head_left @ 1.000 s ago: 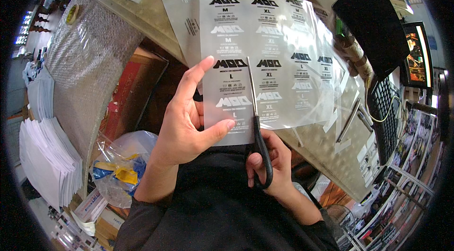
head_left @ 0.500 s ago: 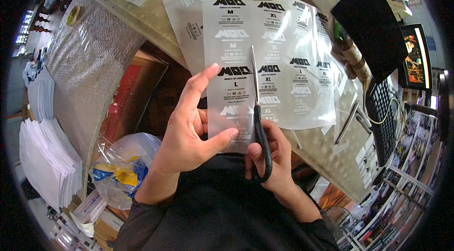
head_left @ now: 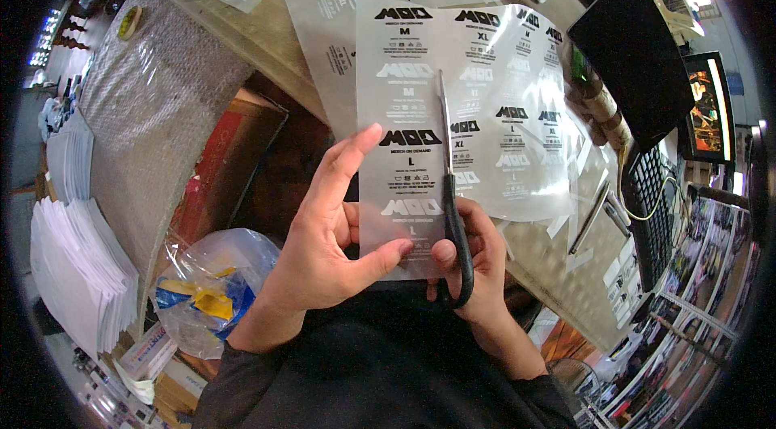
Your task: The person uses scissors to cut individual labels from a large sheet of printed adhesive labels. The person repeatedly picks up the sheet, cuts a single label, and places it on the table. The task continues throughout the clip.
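My right hand [head_left: 477, 255] grips black-handled scissors [head_left: 455, 243], fingers in the loops. Their blades point away from me, almost together, along a translucent plastic sheet [head_left: 509, 186] printed with rows of black and white labels. Left of the blades, a long strip of the sheet [head_left: 411, 174] hangs down toward me, while the part on the right curls. My left hand [head_left: 323, 227] pinches this strip near its lower left edge, thumb in front and other fingers partly behind; its index finger stretches up beside the edge. A second printed sheet [head_left: 327, 41] lies beneath on the table.
The table [head_left: 550, 287] also bears a keyboard [head_left: 653, 202], a dark panel [head_left: 630, 57] and a pen-like tool [head_left: 589, 217]. On the left are a bubble-wrapped surface [head_left: 162, 89], a red-sided cardboard box [head_left: 222, 162], a plastic bag [head_left: 214, 291] and stacked white paper [head_left: 81, 275].
Both hands, the scissors and the strip have shifted slightly right and toward me in the view. The scissors stay along the strip's right side, and the left hand keeps its pinch.
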Motion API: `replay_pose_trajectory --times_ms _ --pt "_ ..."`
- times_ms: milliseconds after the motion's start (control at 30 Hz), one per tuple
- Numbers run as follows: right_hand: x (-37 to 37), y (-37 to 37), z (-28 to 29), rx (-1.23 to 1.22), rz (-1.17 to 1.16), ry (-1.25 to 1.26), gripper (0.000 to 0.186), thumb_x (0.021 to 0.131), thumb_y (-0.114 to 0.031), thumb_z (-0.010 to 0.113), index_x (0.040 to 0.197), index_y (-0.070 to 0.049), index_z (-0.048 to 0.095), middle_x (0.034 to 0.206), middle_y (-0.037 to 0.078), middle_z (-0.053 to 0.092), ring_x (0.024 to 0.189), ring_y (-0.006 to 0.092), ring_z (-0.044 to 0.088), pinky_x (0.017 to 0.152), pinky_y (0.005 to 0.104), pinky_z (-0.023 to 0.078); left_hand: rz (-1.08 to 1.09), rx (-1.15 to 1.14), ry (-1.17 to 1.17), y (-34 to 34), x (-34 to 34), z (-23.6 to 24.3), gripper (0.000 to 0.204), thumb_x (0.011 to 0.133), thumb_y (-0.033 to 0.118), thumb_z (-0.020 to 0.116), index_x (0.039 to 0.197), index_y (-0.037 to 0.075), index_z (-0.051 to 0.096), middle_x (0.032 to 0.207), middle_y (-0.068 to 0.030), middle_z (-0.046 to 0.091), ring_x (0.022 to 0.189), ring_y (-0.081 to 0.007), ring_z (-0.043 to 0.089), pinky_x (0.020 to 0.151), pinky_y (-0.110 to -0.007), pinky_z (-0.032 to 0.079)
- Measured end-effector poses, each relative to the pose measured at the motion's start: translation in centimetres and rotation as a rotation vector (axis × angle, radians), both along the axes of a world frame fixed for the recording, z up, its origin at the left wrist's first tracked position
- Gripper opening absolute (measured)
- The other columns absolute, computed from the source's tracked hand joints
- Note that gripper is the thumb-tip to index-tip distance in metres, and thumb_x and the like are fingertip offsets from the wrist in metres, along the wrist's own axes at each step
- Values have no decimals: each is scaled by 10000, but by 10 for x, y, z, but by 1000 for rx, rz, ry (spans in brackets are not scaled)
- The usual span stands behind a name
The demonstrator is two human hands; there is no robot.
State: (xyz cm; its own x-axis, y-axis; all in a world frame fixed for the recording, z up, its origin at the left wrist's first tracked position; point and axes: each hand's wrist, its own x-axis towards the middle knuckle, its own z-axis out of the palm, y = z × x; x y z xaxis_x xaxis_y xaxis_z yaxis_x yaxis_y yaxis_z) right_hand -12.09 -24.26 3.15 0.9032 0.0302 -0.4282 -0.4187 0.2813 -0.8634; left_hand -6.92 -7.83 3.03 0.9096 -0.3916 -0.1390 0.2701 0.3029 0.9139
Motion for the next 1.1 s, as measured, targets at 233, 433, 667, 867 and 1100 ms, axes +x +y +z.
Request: replay_pose_trajectory --times_ms 233,433,667,867,1100 --pt "-1 -2 1 -62 19 -11 533 824 -234 677 1207 26 412 766 50 579 486 72 507 398 198 388 45 69 -19 -2 0 6 882 671 -113 655 1406 1 181 1360 -155 370 1155 -227 496 878 -311 477" --pt "-2 -10 1 22 38 -12 529 816 -220 685 1197 32 418 742 38 568 482 72 508 391 200 398 -4 -65 -211 6 20 -3 794 747 48 699 1393 10 239 1313 -133 389 1103 -215 523 878 -300 467" --pt "-4 -15 0 73 90 -41 609 784 -336 705 1174 34 419 731 32 533 486 85 511 398 213 425 101 69 -192 -11 67 -4 455 801 -12 617 1234 -43 481 1087 -104 568 936 -103 547 835 -233 450" --pt "5 -19 -3 125 105 -98 710 754 -496 685 1153 24 413 770 53 542 524 96 524 427 219 423 105 79 -203 -16 60 -2 475 772 -44 617 1227 -51 482 1089 -103 573 947 -116 556 846 -250 452" --pt "19 -14 -3 6 81 -234 661 782 -457 675 1173 8 412 946 104 587 858 147 561 755 267 440 98 124 -233 -13 48 7 510 758 -50 623 1243 -52 468 1136 -122 565 990 -137 558 865 -268 445"
